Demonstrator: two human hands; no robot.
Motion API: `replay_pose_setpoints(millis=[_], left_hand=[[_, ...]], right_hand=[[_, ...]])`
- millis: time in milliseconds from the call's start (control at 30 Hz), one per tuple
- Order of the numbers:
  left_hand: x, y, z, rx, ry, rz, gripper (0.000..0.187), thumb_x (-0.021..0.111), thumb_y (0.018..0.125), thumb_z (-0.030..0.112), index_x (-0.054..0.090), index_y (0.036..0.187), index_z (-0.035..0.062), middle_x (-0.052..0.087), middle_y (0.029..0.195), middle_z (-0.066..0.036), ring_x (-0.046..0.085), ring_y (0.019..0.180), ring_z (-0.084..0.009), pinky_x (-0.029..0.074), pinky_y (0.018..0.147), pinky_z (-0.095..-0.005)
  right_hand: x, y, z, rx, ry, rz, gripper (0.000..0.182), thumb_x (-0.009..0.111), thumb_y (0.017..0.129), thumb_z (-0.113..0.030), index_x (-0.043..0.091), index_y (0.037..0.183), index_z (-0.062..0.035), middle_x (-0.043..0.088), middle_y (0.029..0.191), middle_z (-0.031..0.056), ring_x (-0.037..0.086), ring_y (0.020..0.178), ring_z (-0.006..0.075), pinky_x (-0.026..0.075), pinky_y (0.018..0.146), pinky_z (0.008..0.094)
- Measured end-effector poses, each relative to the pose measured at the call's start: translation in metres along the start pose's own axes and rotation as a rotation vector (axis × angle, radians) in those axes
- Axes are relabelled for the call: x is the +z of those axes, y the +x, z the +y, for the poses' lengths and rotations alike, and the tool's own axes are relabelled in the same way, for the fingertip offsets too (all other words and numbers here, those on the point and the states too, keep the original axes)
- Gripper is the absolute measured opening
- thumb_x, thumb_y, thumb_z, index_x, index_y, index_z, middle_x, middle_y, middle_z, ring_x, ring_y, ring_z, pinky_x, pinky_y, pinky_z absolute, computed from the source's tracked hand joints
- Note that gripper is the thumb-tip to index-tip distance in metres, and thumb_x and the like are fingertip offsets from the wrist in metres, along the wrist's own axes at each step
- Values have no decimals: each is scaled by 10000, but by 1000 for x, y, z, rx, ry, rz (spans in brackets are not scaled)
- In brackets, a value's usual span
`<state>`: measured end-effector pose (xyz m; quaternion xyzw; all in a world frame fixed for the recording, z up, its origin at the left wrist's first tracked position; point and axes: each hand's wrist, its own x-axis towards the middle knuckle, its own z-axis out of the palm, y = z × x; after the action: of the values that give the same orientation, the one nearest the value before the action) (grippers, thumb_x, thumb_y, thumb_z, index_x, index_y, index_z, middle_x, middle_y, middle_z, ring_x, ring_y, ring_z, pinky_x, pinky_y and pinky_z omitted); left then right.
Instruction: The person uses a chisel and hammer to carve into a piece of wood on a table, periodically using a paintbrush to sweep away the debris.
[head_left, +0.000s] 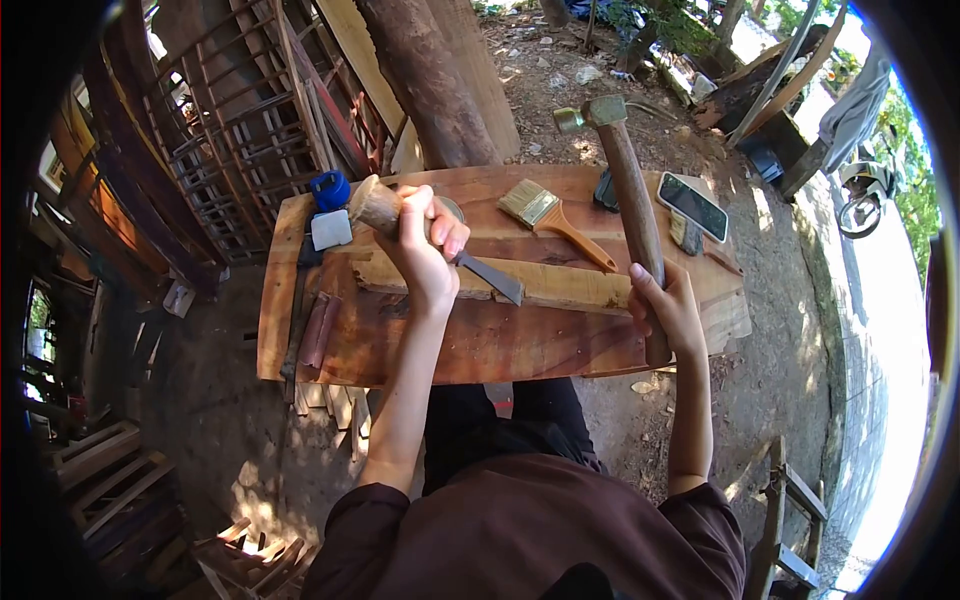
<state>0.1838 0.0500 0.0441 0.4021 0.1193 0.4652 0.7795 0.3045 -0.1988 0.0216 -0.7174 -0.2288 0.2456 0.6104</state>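
Observation:
My left hand (pixel 425 245) is wrapped round the wooden handle of a chisel (pixel 490 278), whose flat metal blade points down to the right over a long pale wood strip (pixel 570 284). The chisel handle's thick end faces the upper left. In my right hand (pixel 668 308) is the wooden handle of a hammer (pixel 632 190), held upright with its metal head at the top, away from me. Between the two tools a paintbrush (pixel 560 220) with an orange handle lies on the wooden tabletop (pixel 450 345).
A phone (pixel 694 206) rests at the table's right on a small block. A blue tape measure (pixel 330 190), a white item (pixel 331 230) and a reddish wood piece (pixel 320 330) are at the left. A log (pixel 430 80) stands behind the table; a wooden frame (pixel 785 510) is at lower right.

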Motion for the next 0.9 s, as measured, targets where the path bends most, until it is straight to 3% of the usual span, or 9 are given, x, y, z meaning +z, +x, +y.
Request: replay_pose_setpoints(millis=[200, 300, 333, 400, 533, 600, 667, 733, 900], left_hand=[[10, -21, 2, 93, 76, 7, 228, 454, 914, 195, 347, 723, 131, 325, 508, 40, 275, 374, -63, 239, 395, -236], [8, -45, 5, 237, 108, -301, 163, 396, 931, 153, 347, 778, 122, 323, 486, 37, 286, 361, -65, 244, 363, -239], [-1, -50, -1, 270, -70, -475, 107, 462, 930, 85, 426, 832, 63, 419, 512, 2, 359, 388, -72, 328, 386, -223], [0, -62, -2, 383, 68, -557, 93, 547, 859, 33, 479, 798, 50, 492, 529, -30, 446, 414, -88, 376, 411, -227], [9, -69, -1, 402, 318, -556, 97, 609, 796, 6, 520, 779, 40, 539, 553, -50, 526, 455, -114, 421, 444, -246], [24, -70, -2, 391, 646, -471, 144, 663, 769, 35, 520, 765, 44, 547, 560, -36, 555, 469, -126, 440, 453, -278], [50, -70, -7, 641, 805, -425, 179, 714, 746, 68, 536, 746, 54, 565, 583, -46, 586, 489, -151, 453, 469, -305], [60, -67, -20, 721, 765, -523, 224, 763, 705, 91, 543, 735, 62, 567, 600, -64, 596, 497, -175, 448, 473, -320], [71, -58, -28, 560, 625, -696, 180, 751, 681, 41, 610, 783, -3, 614, 677, -63, 611, 576, -127, 469, 542, -270]], right_hand=[[-11, 6, 4, 59, 145, -111, 342, 617, 931, -318, 503, 952, 3, 474, 522, 10, 438, 366, 82, 332, 330, 224], [-12, 8, 2, 79, 188, -129, 346, 612, 935, -323, 499, 947, 4, 468, 519, 6, 430, 357, 81, 325, 327, 220], [-12, 8, 2, 82, 189, -129, 344, 608, 938, -322, 498, 942, 4, 467, 519, 5, 431, 356, 81, 324, 327, 220], [-13, 9, 5, 87, 194, -126, 342, 604, 941, -320, 498, 937, 5, 465, 520, 4, 431, 355, 81, 323, 326, 220], [-14, 8, 7, 91, 202, -144, 339, 611, 937, -314, 501, 935, 7, 468, 525, 4, 433, 358, 80, 327, 328, 221], [-13, 8, 5, 65, 200, -156, 340, 615, 934, -311, 505, 942, 10, 470, 527, 5, 436, 360, 82, 328, 329, 221], [-13, 7, 6, 79, 193, -139, 340, 619, 931, -305, 513, 955, 17, 477, 530, 8, 445, 365, 85, 331, 331, 223], [-12, 7, 7, 68, 177, -145, 337, 616, 933, -299, 522, 961, 23, 486, 534, 12, 453, 372, 87, 336, 333, 226], [-13, 6, 3, 71, 192, -93, 307, 607, 938, -293, 507, 877, -9, 481, 536, 12, 448, 370, 89, 341, 324, 233]])
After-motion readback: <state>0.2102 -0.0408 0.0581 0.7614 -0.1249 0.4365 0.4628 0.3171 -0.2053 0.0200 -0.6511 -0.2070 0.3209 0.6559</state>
